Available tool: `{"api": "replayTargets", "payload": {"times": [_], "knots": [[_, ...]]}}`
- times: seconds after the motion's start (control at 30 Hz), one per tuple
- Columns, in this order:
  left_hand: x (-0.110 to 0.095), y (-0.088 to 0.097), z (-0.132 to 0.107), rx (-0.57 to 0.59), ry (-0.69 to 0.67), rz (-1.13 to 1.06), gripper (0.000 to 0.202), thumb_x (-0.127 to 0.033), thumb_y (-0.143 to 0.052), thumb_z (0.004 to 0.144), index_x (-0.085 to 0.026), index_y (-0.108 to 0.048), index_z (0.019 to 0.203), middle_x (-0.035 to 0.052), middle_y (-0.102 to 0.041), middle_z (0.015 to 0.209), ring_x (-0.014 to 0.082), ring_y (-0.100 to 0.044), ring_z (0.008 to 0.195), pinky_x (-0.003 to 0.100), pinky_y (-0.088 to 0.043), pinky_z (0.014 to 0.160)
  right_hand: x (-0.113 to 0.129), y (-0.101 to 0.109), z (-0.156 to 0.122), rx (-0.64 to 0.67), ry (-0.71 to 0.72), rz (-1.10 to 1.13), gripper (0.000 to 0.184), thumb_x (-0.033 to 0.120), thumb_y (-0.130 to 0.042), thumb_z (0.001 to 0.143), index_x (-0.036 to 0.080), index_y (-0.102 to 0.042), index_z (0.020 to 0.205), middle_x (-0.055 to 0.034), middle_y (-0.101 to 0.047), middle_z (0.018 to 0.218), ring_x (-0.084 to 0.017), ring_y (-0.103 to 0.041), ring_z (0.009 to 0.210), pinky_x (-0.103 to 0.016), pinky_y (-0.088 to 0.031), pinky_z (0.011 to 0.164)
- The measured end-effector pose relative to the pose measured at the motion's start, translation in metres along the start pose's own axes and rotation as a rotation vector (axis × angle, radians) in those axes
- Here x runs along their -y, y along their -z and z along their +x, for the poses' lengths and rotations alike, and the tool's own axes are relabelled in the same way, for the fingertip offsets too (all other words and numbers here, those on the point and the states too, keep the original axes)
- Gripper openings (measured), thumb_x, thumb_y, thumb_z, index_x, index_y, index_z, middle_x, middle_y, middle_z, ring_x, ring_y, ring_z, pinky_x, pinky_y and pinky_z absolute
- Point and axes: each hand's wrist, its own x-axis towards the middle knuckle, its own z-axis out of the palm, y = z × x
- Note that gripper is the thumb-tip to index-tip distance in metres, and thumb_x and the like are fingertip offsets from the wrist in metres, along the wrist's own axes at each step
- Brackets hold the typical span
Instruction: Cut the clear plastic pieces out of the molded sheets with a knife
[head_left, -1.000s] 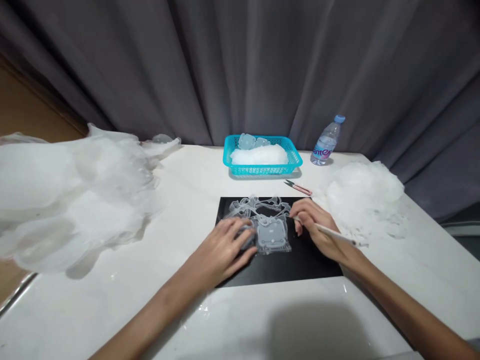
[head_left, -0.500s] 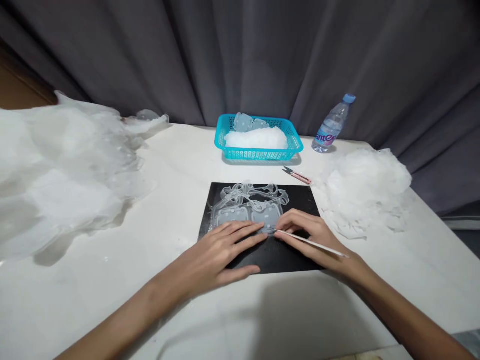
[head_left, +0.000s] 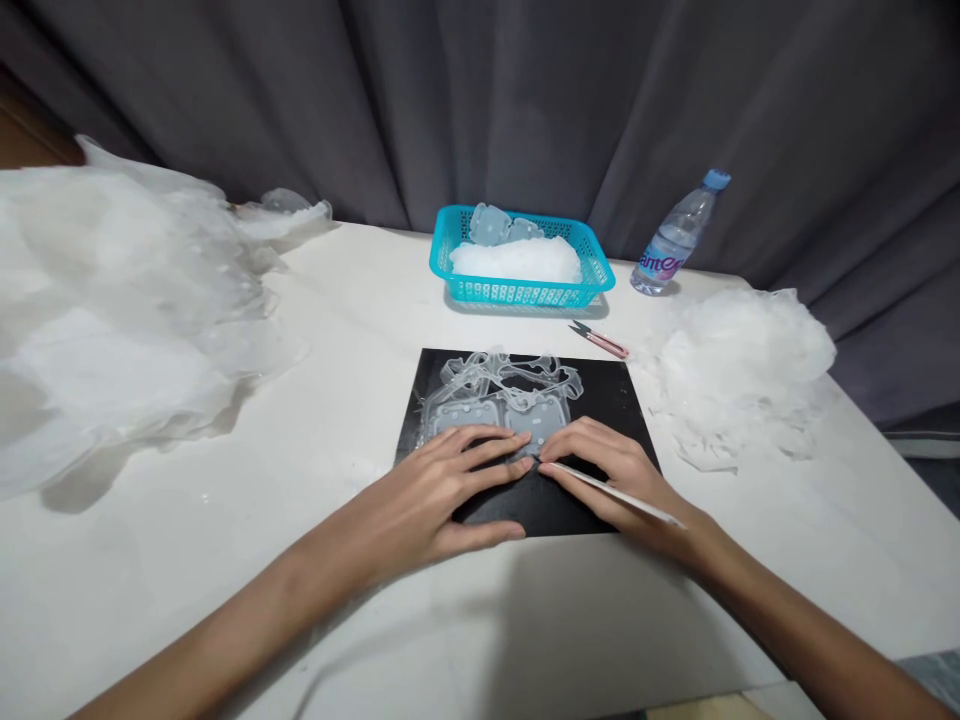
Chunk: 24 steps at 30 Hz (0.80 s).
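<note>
My left hand [head_left: 457, 485] lies flat with its fingers spread, the fingertips pressing on the near edge of a translucent moulded piece [head_left: 536, 415]. Pinched like a pen in my right hand [head_left: 611, 470] is a slim white-handled craft knife [head_left: 637, 503]. Its thin tip meets the near edge of that piece, close to my left fingertips. A second translucent piece [head_left: 465, 412] sits to the left, its near part covered by my left hand. Curly clear trimmings [head_left: 517, 380] lie across the far side of both pieces. All of this rests on a black mat [head_left: 607, 390].
Behind the mat stands a turquoise basket [head_left: 525, 293] with white stuff and translucent pieces inside. Pink-handled thread snips [head_left: 600, 340] lie before it, and a water bottle [head_left: 675, 240] stands right. Filmy white heaps flank the mat, a large one [head_left: 135, 300] left and another [head_left: 742, 360] right.
The knife tip and my right hand have shifted slightly left along the piece's near edge. My left hand stays pressed on the piece. The whole view has tilted a little.
</note>
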Motion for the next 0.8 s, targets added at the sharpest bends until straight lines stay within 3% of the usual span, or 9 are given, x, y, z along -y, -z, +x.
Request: {"api": "replayTargets", "payload": {"times": [0.33,0.57,0.8], "knots": [[0.001,0.0,0.001,-0.018,-0.011,0.021,0.056,-0.056,-0.066,0.098,-0.027,-0.064,0.145,0.0055,-0.059,0.155,0.03,-0.054,0.141,0.046,-0.045,0.115,0.002,0.001,0.001,0.018,0.128,-0.239,0.011,0.017,-0.055,0.106,0.02,-0.064,0.109,-0.0086,-0.075,0.101,-0.021,-0.069,0.093,-0.036,-0.057,0.085],[-0.002,0.003,0.004,0.012,-0.016,0.101,0.058,-0.06,-0.061,0.099,-0.023,-0.064,0.145,0.005,-0.058,0.156,0.0296,-0.055,0.14,0.046,-0.048,0.113,0.0,0.026,-0.004,0.095,0.068,-0.106,0.011,0.018,-0.057,0.106,0.02,-0.065,0.113,-0.0085,-0.074,0.108,-0.02,-0.071,0.099,-0.034,-0.058,0.088],[-0.002,0.001,0.003,0.001,0.016,0.102,0.056,-0.059,-0.063,0.098,-0.026,-0.065,0.143,0.005,-0.059,0.156,0.0302,-0.054,0.141,0.047,-0.048,0.115,-0.007,0.016,0.0,0.103,0.128,-0.131,0.01,0.021,-0.058,0.106,0.021,-0.066,0.112,-0.0066,-0.076,0.105,-0.02,-0.069,0.098,-0.035,-0.056,0.088]]}}
